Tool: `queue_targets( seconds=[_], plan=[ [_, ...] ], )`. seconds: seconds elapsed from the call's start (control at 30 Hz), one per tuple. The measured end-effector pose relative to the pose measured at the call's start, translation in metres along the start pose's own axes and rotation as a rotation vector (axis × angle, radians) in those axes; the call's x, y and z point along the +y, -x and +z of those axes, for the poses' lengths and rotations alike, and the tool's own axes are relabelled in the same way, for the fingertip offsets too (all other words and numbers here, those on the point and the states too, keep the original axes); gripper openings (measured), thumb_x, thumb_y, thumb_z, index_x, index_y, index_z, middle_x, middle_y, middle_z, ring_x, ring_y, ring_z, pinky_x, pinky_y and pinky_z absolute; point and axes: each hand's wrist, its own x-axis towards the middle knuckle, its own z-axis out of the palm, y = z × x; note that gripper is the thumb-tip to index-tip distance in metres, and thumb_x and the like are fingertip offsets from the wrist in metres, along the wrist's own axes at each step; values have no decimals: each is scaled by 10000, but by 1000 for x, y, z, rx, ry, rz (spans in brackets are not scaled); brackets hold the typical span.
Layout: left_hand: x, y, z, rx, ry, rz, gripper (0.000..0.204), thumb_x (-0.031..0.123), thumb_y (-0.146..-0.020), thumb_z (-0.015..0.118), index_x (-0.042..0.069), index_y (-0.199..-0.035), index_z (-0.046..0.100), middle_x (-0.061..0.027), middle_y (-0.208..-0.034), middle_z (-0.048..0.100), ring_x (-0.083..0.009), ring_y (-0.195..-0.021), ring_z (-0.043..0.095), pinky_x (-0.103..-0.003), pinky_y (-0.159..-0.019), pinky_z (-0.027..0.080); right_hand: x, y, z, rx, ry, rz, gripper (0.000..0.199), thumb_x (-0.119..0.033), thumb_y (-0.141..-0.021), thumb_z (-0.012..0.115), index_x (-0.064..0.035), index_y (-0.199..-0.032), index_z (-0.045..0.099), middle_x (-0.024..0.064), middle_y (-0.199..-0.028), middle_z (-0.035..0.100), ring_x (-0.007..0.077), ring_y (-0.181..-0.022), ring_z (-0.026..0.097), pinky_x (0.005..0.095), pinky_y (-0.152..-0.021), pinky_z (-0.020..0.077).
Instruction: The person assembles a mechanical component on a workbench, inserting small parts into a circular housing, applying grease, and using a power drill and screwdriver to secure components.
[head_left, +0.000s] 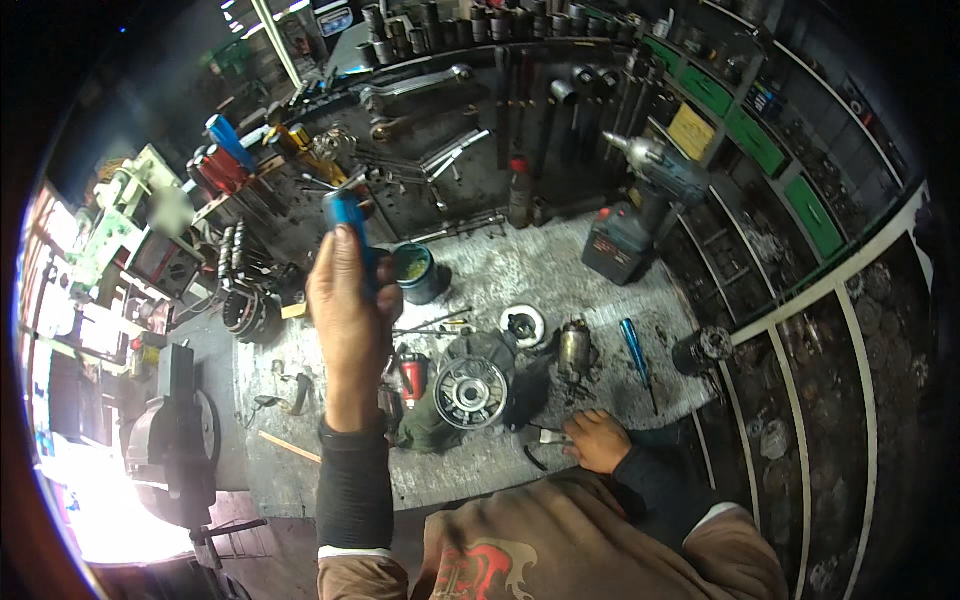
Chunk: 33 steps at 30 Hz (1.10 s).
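Raised over the left part of the bench, my left hand (350, 290) is wrapped round a blue-handled tool (346, 208); its working end cannot be made out. My right hand (598, 441) rests low at the bench's near edge, fingers curled on a short flat silver piece (552, 436). A dark curved strip (535, 458) lies beside that piece. Between my hands sits a round metal housing (471, 392) with an open, ribbed face, next to a dark green cloth (425, 425). Behind it is a white ring-shaped part (523, 327), and to its right stands a cylindrical metal motor part (574, 350).
A blue screwdriver (636, 350) lies on the right of the worn bench top (560, 270). Farther back stand a cordless impact wrench (640, 200), a green tub (415, 272) and a red-capped bottle (519, 190). A bench vise (175, 440) is at left; green drawers (755, 140) line the right.
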Motion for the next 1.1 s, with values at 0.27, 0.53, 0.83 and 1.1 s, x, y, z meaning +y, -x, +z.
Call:
queue_targets(
  seconds=[0.27, 0.53, 0.83, 1.1],
  plan=[
    [-38, 7, 40, -258, 165, -93, 486, 475, -1131, 502, 47, -1345, 584, -22, -777, 555, -69, -529, 437, -213, -465, 359, -17, 31, -35, -85, -448, 337, 443, -279, -859, 814, 18, -1151, 664, 204, -1078, 698, 388, -990, 692, 475, -868, 555],
    [-42, -15, 39, -421, 216, -421, 479, 478, -1126, 515, 88, -1392, 591, -11, -750, 521, -76, -493, 425, -220, -428, 325, -47, 72, -100, 384, -1068, 430, 371, -220, -923, 851, -20, -1194, 696, 9, -920, 659, 113, -823, 625, 314, -741, 523],
    [-48, 43, -65, -275, -518, -344, 399, 282, -980, 805, 41, -1242, 625, 62, -764, 578, -25, -561, 471, -217, -474, 341, -53, -2, -110, 660, -1040, 424, 517, -106, -801, 943, -44, -1253, 698, -47, -949, 610, 67, -823, 539, 260, -742, 499],
    [-55, 68, -68, -229, -345, -499, 495, 275, -923, 872, 12, -1268, 636, 23, -899, 665, -28, -645, 533, -208, -523, 388, -25, -122, -108, 821, -1164, 141, 614, -321, -756, 988, -14, -1192, 686, -52, -928, 601, 74, -846, 536, 259, -762, 506]
  ],
)
